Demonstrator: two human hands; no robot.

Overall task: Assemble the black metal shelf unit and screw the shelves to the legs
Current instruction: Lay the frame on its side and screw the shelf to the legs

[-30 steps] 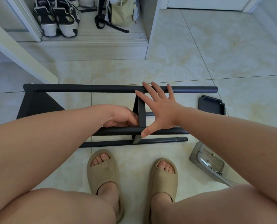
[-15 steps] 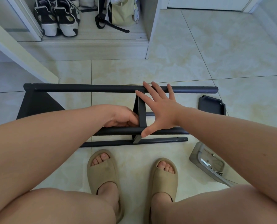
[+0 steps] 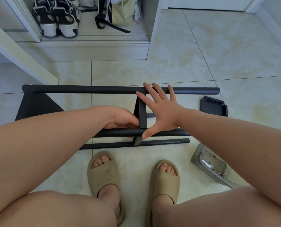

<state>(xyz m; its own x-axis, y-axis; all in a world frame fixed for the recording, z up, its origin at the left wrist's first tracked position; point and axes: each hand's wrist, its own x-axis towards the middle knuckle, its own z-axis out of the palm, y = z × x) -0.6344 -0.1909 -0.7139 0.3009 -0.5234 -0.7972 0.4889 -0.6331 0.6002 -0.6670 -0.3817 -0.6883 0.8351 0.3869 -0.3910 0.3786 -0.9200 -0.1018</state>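
The black metal shelf unit lies on its side on the tiled floor in front of my feet. Its far leg tube runs left to right, and a near leg tube lies parallel to it. A narrow shelf panel stands on edge between them. My right hand is spread flat against this panel, fingers touching the far tube and thumb on the near tube. My left hand has its fingers curled at the panel's left side by the near tube; what they hold is hidden. Another shelf sits at the left end.
A loose black leg tube lies nearest my sandals. A separate black shelf tray rests at the right. A grey plastic package with small hardware lies beside my right knee. A white cabinet with shoes and a bag stands beyond.
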